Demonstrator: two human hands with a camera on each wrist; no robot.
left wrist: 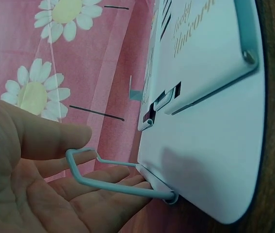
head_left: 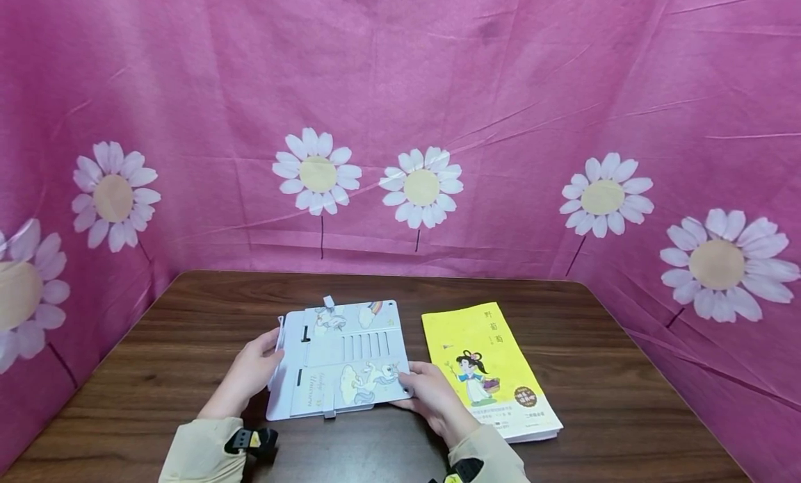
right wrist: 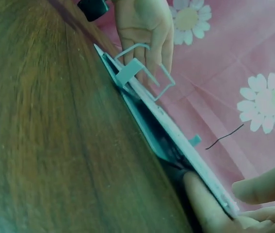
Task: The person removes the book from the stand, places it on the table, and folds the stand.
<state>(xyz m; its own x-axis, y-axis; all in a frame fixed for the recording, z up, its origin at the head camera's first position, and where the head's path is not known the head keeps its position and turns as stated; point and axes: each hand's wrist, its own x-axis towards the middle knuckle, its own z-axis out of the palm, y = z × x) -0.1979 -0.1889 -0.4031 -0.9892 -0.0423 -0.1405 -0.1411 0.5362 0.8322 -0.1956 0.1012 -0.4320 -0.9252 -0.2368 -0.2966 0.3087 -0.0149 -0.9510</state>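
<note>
A white folding book stand (head_left: 328, 382) with unicorn and rainbow pictures is held low over the table, tilted. At its left side, my left hand (head_left: 250, 365) pinches a bent wire leg (left wrist: 113, 185) between thumb and fingers; the wire loop sticks out from the panel. My right hand (head_left: 434, 396) grips the lower right corner, thumb on top and fingers underneath. Small clips (head_left: 328, 301) stand out at the top and bottom edges. In the right wrist view a gap shows between the stand's panels, with a finger at its near end.
A yellow book (head_left: 466, 330) with a cartoon figure on its cover lies on the brown wooden table (head_left: 613, 372), right of the stand and beside my right hand. A pink cloth (head_left: 500, 73) with white daisies hangs around the table's back and sides.
</note>
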